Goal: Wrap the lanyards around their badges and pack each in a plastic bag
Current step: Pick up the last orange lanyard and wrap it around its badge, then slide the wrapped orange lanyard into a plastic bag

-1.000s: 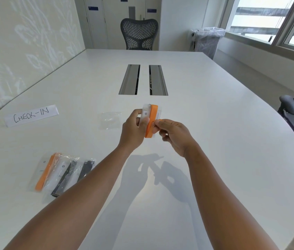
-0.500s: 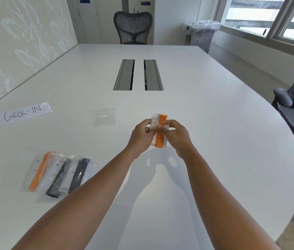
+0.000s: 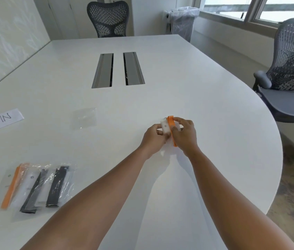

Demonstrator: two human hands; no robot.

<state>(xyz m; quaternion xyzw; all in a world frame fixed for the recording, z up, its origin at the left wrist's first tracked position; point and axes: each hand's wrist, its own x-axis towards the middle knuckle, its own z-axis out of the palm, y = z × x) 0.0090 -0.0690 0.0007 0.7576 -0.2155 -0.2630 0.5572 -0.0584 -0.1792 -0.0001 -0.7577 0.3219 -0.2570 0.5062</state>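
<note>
Both hands, left and right, pinching white badge wrapped in orange lanyard above tabletop near right edge; empty bag left of them

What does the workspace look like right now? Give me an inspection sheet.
Surface: white table, two cable hatches.
Job's things: white badge with orange lanyard wrapped round it, held by both hands; empty plastic bag; three packed bags.
Clutter: paper sign.
Hands: left hand and right hand grip the badge.
Cables: nothing seen.
Surroundings: two mesh chairs, lined bin, windows.
</note>
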